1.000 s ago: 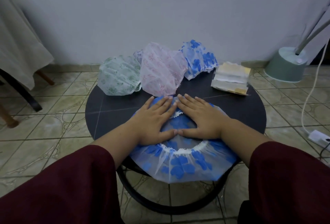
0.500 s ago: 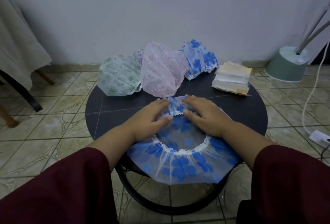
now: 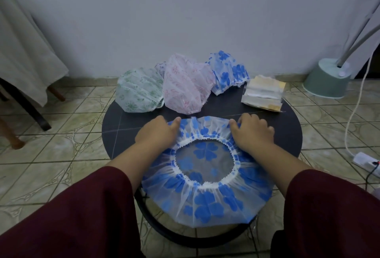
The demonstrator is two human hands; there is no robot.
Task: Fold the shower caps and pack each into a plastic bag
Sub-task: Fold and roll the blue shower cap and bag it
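While blue-flowered shower cap [image 3: 207, 202] lies spread opening-up on round dark table [image 3: 123, 126], near edge overhanging, I see both hands at its far rim. Left hand [image 3: 157, 133] curled, pinching thin translucent plastic; right hand [image 3: 251, 134] curled, gripping gathered film likewise, I think, fingertips hidden. White ruffled elastic rings opening. Behind: green-print cap [image 3: 139, 93], pink-print cap [image 3: 187, 84], second blue cap [image 3: 228, 72], all crinkled. Stack of clear plastic bags [image 3: 263, 95] far right; no readable writing.

Blue-flowered shower cap [image 3: 207, 200] lies spread open-side up, overhanging table edge.
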